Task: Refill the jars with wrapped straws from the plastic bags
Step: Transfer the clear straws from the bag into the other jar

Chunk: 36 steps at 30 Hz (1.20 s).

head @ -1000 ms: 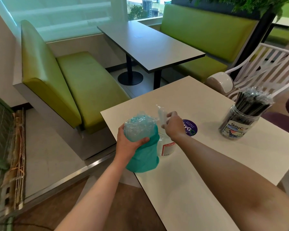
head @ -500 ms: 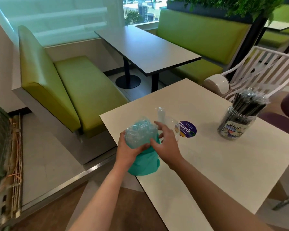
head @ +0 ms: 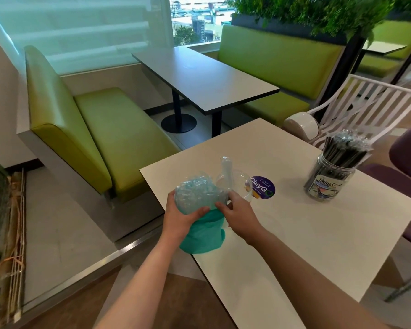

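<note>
The table point(head: 318, 233) bears two jars point(head: 328, 181) point(head: 237, 186) and a sticker point(head: 265, 187).

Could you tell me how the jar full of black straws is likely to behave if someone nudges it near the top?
The jar of black straws may tip: its straws lean and stand well above the rim. The clear wall looks like light plastic, so it would probably slide easily on the smooth table.

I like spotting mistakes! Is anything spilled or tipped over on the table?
Nothing is spilled. The full jar stands upright, its black straws leaning. The near jar holds one wrapped straw. Both hands hold the teal bag.
</note>
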Each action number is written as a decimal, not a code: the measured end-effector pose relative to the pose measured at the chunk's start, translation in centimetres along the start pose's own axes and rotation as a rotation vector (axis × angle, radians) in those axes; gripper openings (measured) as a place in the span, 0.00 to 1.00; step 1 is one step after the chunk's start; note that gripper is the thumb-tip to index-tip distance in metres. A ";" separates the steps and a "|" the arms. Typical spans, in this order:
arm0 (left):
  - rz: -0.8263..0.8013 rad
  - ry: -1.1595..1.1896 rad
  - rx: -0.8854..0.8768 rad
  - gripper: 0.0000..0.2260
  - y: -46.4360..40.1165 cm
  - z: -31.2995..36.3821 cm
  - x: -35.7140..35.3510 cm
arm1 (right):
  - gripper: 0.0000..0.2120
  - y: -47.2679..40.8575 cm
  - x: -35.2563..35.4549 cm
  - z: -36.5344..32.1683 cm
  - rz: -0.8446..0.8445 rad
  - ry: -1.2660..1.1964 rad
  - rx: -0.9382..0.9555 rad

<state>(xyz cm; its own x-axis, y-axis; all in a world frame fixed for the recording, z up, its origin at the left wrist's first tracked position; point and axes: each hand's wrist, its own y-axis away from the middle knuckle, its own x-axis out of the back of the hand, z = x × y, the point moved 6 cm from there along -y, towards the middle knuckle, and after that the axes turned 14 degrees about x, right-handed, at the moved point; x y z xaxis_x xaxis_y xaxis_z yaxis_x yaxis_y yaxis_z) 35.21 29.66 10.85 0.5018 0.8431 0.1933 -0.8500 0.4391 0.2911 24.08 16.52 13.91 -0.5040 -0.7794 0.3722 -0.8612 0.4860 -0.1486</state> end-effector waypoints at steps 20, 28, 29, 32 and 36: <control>0.090 0.004 -0.054 0.42 0.7 0.6 -0.9 | 0.13 0.2 1.2 -2.7 0.155 0.193 0.153; 0.100 0.016 -0.045 0.41 0.7 0.5 -0.8 | 0.10 -1.9 4.1 -7.5 0.207 0.086 0.252; 0.099 0.013 -0.039 0.41 0.6 0.5 -0.8 | 0.09 -2.3 4.6 -8.3 0.218 0.083 0.280; 0.095 -0.002 -0.023 0.41 0.5 0.5 -0.9 | 0.09 -3.6 6.4 -10.5 0.262 0.084 0.360; 0.091 -0.019 -0.032 0.43 0.4 0.6 -0.7 | 0.10 -4.8 8.7 -12.9 0.359 0.048 0.445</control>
<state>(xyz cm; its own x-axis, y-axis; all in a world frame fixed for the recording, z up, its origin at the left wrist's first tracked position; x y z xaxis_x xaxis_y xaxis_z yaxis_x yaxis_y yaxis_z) 34.59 29.03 11.35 0.4251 0.8741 0.2350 -0.8967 0.3713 0.2411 24.71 12.49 29.67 -0.7756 -0.5721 0.2666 -0.5859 0.4955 -0.6413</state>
